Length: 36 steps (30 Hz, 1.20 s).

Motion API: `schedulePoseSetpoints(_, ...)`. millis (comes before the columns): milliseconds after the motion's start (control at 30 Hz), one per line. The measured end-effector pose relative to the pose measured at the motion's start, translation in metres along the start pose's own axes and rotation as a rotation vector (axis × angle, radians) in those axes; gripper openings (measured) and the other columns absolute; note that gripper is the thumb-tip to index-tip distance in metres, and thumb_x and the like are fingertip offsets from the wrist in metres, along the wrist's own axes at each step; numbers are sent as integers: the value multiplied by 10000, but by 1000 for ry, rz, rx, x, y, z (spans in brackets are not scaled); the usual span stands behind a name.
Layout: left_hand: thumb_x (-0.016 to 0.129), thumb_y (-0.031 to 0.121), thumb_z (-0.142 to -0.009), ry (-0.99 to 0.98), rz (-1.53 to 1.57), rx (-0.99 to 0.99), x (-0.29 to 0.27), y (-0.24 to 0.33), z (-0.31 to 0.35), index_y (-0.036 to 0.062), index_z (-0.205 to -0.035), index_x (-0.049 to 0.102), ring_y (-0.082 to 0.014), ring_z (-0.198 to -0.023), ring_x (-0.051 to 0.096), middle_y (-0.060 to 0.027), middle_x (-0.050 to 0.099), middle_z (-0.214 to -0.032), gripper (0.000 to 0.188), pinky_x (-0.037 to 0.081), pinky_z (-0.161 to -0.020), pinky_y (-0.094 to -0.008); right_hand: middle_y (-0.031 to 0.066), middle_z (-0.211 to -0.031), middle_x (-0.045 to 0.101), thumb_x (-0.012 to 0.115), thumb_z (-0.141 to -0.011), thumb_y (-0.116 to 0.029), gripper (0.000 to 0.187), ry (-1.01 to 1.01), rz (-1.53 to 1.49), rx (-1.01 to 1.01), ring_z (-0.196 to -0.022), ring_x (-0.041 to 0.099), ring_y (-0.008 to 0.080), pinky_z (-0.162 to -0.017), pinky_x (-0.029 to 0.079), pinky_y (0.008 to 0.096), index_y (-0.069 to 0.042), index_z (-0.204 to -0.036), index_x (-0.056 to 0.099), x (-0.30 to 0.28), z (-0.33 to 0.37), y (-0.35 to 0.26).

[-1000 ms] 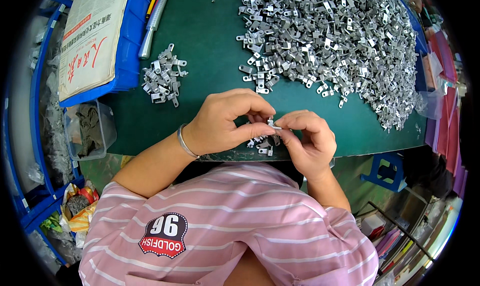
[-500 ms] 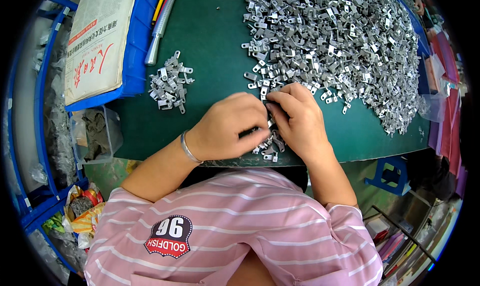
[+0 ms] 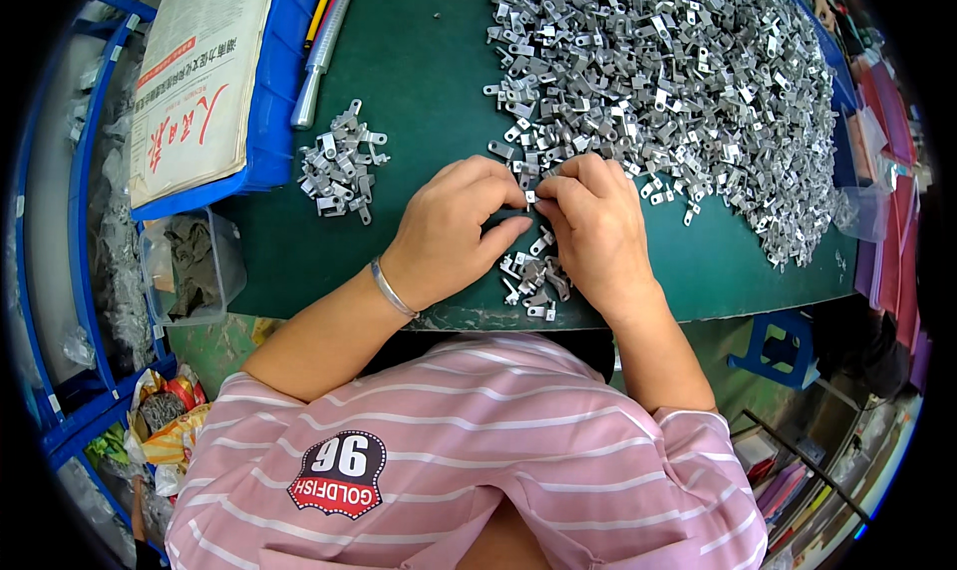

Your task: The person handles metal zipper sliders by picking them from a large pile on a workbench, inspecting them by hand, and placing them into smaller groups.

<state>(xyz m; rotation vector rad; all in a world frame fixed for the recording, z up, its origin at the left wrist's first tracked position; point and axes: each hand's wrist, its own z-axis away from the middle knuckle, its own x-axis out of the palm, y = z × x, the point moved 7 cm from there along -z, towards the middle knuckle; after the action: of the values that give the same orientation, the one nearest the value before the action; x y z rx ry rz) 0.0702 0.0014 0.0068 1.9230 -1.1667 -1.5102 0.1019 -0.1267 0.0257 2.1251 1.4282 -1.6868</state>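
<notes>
Small bent silver metal brackets with holes lie on a green tabletop (image 3: 419,92). My right hand (image 3: 603,226) pinches one metal bracket (image 3: 530,198) between thumb and forefinger. Close on its left is my left hand (image 3: 454,226), wearing a silver bangle; its thumb and curled fingers are apart, with a gap between them. Its fingertips come near the pinched bracket, and I cannot tell whether they touch it. Below the two hands, by the table's near edge, sits a small pile of brackets (image 3: 536,279). Another small pile (image 3: 341,166) is to the left.
A huge heap of brackets (image 3: 668,82) covers the table's right side. At the left stand a blue tray (image 3: 271,122) with newspapers (image 3: 194,92), a metal rod (image 3: 311,92) and a clear bin (image 3: 224,261) holding dark cloth. A blue stool (image 3: 778,351) stands beyond the near edge.
My left hand has moved up and its thumb has parted from its fingers, baring the near pile. My right hand has shifted slightly, and the bracket at its fingertips now shows.
</notes>
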Motion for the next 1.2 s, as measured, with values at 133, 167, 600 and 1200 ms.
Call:
schedulePoseSetpoints(133, 745, 45, -721, -19, 16, -85, -3, 3, -3, 24, -949, 640, -198, -740, 591, -94, 600, -947, 251, 500, -658, -290, 58, -903, 559, 658, -731, -33, 131, -30, 36, -5, -847, 541, 257, -733, 371, 372, -61, -844, 600, -2, 3, -1)
schedulePoseSetpoints(167, 747, 53, -719, -16, 9, -80, -2, 4, -3, 26, -946, 642, -201, -743, 593, -96, 600, -947, 251, 501, -663, -295, 59, -914, 558, 660, -734, -39, 136, -32, 39, -9, -856, 540, 257, -739, 361, 369, -62, -848, 589, -2, 5, -2)
schedulePoseSetpoints(600, 761, 36, -748, -90, 385, -176, -1, 3, 1, 16, -926, 663, -124, -735, 621, -84, 640, -929, 204, 505, -637, -237, 78, -797, 624, 743, -686, 72, 283, 209, -411, -22, -736, 615, 245, -656, 464, 309, -45, -850, 545, -19, 21, -1)
schedulePoseSetpoints(1200, 703, -35, -693, -146, 306, 201, 1, 28, 2, 53, -798, 658, -225, -806, 622, -78, 652, -896, 144, 493, -721, -320, 125, -845, 657, 642, -715, 114, 163, -22, -618, -5, -760, 635, 254, -690, 517, 333, -3, -826, 615, -29, 18, 4)
